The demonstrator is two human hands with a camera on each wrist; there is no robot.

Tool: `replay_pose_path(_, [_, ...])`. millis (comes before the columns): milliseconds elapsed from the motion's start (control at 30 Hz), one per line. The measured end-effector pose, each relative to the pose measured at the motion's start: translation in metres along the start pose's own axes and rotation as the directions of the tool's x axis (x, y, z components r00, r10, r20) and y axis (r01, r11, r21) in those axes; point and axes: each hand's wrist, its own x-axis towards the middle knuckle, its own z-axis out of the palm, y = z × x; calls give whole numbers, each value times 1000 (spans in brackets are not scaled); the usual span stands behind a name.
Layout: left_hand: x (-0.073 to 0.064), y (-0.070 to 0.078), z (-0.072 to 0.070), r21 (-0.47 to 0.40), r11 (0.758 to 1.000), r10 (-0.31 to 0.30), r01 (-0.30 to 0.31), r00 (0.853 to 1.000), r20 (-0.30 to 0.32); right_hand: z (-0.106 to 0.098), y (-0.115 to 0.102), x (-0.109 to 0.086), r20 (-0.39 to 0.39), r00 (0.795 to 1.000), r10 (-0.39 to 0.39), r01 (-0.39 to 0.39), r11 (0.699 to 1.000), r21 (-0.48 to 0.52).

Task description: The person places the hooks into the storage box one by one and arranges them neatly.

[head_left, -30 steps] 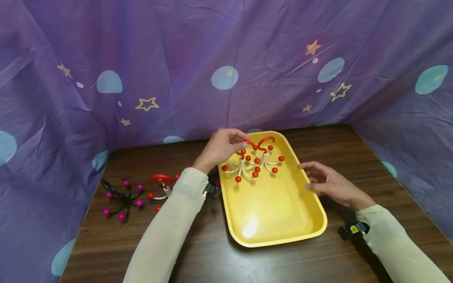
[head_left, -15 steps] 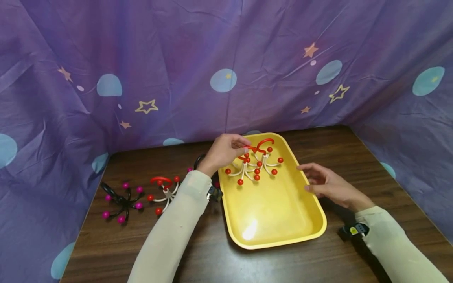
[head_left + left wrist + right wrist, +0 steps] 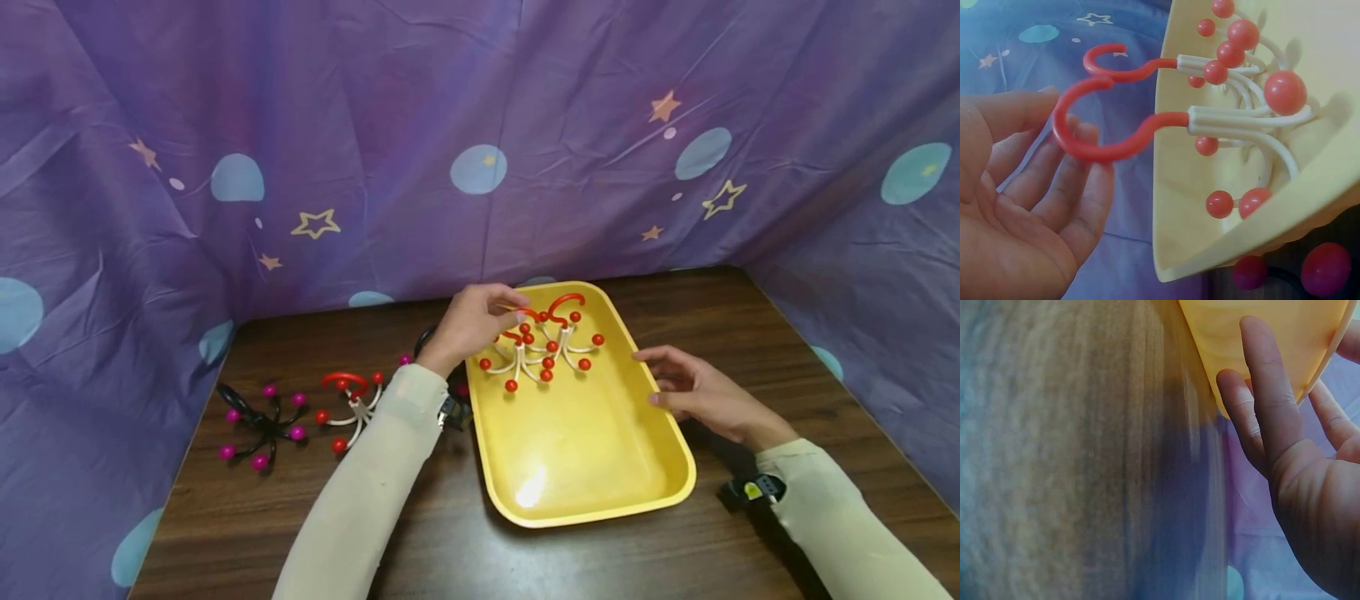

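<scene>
Two claw massagers stand side by side at the far end of the yellow tray (image 3: 585, 450), with red hooked handles upward and white legs ending in red balls. My left hand (image 3: 472, 325) is at the nearer massager (image 3: 520, 357). In the left wrist view, its red hook (image 3: 1104, 153) passes in front of my loosely spread fingers (image 3: 1079, 206), and my thumb lies close to the curve. Behind it is the other massager (image 3: 564, 337). My right hand (image 3: 697, 387) touches the tray's right side, with fairly straight fingers (image 3: 1266, 387) along the outer wall and the thumb at the rim.
Left on the wooden table (image 3: 225, 533) lie a black massager with magenta balls (image 3: 264, 425) and a white-and-red one (image 3: 356, 408), partly behind my left sleeve. Another black one (image 3: 423, 337) is mostly hidden by my left arm. A purple curtain (image 3: 390, 125) surrounds the table.
The nearer massager has shifted slightly right and toward me in the tray, with my left hand moving along and its fingers loosening. My right hand has stayed at the tray's side.
</scene>
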Motion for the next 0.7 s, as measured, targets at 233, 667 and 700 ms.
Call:
replay_pose_path(233, [-8, 10, -9, -29, 999, 31, -33, 998, -55, 1, -2, -1, 1, 1000, 4, -4, 1000, -5])
replay_pose_path(667, [-42, 27, -40, -121, 985, 113, -127, 987, -116, 2, -5, -1, -4, 1000, 12, -12, 1000, -17])
replay_pose_path(700, [-44, 27, -42, -127, 984, 112, -127, 986, -120, 2, -5, -2, -4, 1000, 13, -13, 1000, -17])
